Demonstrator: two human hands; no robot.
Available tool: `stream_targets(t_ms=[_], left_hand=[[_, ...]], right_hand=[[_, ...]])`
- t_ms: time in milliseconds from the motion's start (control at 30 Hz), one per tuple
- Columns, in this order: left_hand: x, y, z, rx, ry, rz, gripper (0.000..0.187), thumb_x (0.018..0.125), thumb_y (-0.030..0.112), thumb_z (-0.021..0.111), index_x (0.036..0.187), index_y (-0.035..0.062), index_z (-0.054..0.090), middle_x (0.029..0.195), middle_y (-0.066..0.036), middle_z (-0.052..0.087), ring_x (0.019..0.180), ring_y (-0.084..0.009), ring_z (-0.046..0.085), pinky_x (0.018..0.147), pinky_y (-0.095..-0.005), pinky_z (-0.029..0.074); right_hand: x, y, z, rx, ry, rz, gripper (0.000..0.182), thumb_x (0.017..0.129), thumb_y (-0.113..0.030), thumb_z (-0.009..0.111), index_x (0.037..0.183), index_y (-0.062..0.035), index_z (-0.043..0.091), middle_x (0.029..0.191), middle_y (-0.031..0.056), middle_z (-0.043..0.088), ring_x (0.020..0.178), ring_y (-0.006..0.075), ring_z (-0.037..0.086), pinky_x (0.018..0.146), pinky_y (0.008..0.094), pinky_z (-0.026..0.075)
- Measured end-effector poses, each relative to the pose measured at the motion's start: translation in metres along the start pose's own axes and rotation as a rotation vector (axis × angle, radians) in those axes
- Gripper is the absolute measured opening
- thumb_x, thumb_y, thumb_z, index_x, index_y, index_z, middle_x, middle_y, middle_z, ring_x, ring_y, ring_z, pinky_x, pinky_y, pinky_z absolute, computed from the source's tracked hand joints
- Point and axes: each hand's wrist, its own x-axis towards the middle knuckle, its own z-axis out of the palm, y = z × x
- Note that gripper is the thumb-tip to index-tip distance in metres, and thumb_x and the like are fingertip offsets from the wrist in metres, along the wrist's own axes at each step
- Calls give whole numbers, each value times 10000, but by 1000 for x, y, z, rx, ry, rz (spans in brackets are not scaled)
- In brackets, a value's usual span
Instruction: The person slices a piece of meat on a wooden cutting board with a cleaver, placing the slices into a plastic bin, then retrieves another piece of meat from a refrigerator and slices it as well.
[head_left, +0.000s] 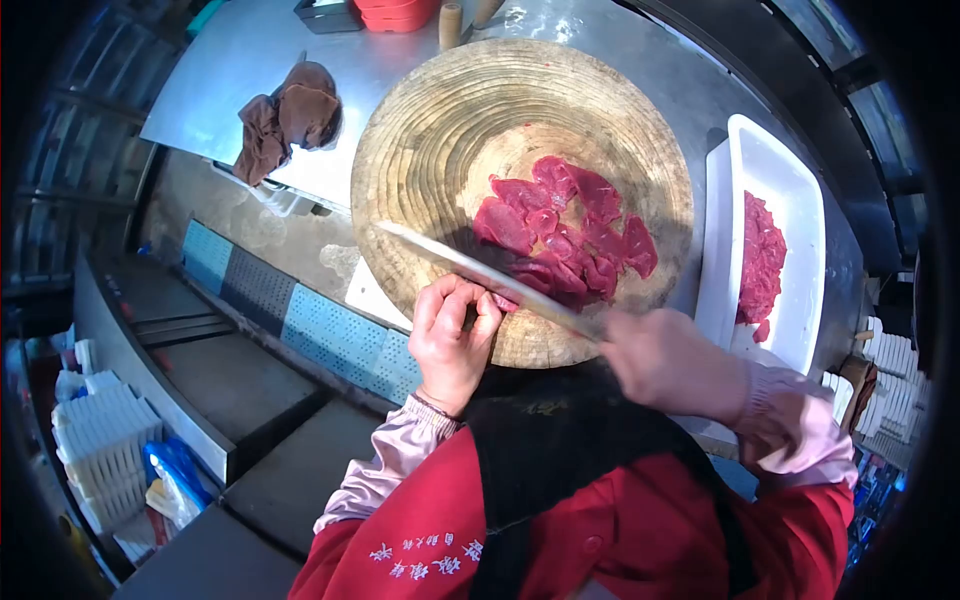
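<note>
A round wooden chopping block with worn rings bears several thin slices of red raw meat, spread over its middle and near side. My right hand, a little blurred, grips a knife at its handle end; the long knife blade slants up and left across the block. My left hand rests at the block's near edge with curled fingers, close against the blade. A small bit of meat shows at its fingertips, pressed down there; the rest of that piece is hidden.
Right of the block stands a white plastic tub with more sliced meat. A brown cloth lies on the steel table at left. At the back are red containers and a wooden handle end.
</note>
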Motion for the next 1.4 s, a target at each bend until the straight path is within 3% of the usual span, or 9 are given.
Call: stream_targets(t_ms=[367, 533, 767, 867, 967, 1033, 1133, 1267, 1400], left_hand=[[-5, -3, -3, 13, -2, 0, 179, 732, -27, 733, 877, 17, 636, 926, -94, 634, 705, -147, 626, 610, -251, 511], [0, -4, 0, 43, 26, 82, 217, 690, 4, 765, 844, 35, 615, 839, -95, 623, 716, -222, 623, 627, -289, 511], [2, -5, 0, 32, -1, 43, 238, 684, 10, 781, 865, 41, 629, 841, -88, 632, 694, -206, 626, 614, -278, 508], [1, -4, 0, -23, 1, 0, 259, 648, -51, 741, 864, 40, 631, 869, -97, 616, 765, -257, 622, 672, -335, 516], [0, -5, 0, -35, -2, -19, 263, 647, -45, 746, 870, 39, 633, 866, -96, 614, 762, -256, 624, 669, -335, 515], [-1, -3, 1, -63, -21, -12, 256, 654, -47, 745, 867, 38, 630, 866, -96, 614, 763, -256, 626, 669, -335, 521], [2, -5, 0, 4, 9, 41, 184, 703, -20, 747, 841, 33, 638, 859, -94, 634, 678, -185, 634, 592, -266, 516], [0, -3, -3, 6, -20, -18, 142, 744, -17, 735, 850, 33, 654, 880, -89, 641, 697, -159, 641, 606, -255, 520], [1, -2, -5, -11, -36, 6, 137, 751, -26, 727, 853, 24, 652, 884, -89, 639, 687, -153, 636, 606, -253, 518]], right_hand=[[-41, -9, -7, -21, 28, 57, 200, 887, -172, 582, 835, -1, 491, 589, 194, 553, 571, 410, 579, 537, 501, 455], [-42, -9, -8, -45, 43, -39, 193, 891, -164, 578, 836, -7, 480, 554, 156, 536, 522, 370, 573, 493, 468, 453], [-20, -14, -14, -130, -28, -37, 204, 880, -174, 590, 821, -10, 485, 559, 152, 533, 516, 344, 575, 480, 458, 449], [-9, -17, -14, -94, 18, -76, 169, 882, -138, 595, 870, -1, 498, 590, 188, 546, 551, 408, 561, 518, 493, 432], [29, -28, -7, 31, -145, 142, 155, 882, -129, 576, 884, 10, 508, 583, 208, 552, 572, 428, 578, 537, 511, 443], [54, -30, -3, 47, -58, -51, 161, 787, -68, 579, 873, 55, 524, 693, 238, 621, 654, 411, 636, 600, 486, 508], [43, -27, -1, -7, -71, 9, 196, 763, -65, 598, 897, 61, 529, 676, 222, 612, 624, 411, 623, 600, 483, 507], [-6, 3, -1, 62, 46, -102, 173, 804, -86, 598, 880, 50, 521, 631, 207, 589, 587, 415, 600, 574, 493, 490], [-26, 6, 2, 43, 121, 30, 188, 873, -149, 584, 846, 20, 506, 580, 197, 557, 566, 416, 582, 549, 497, 467]])
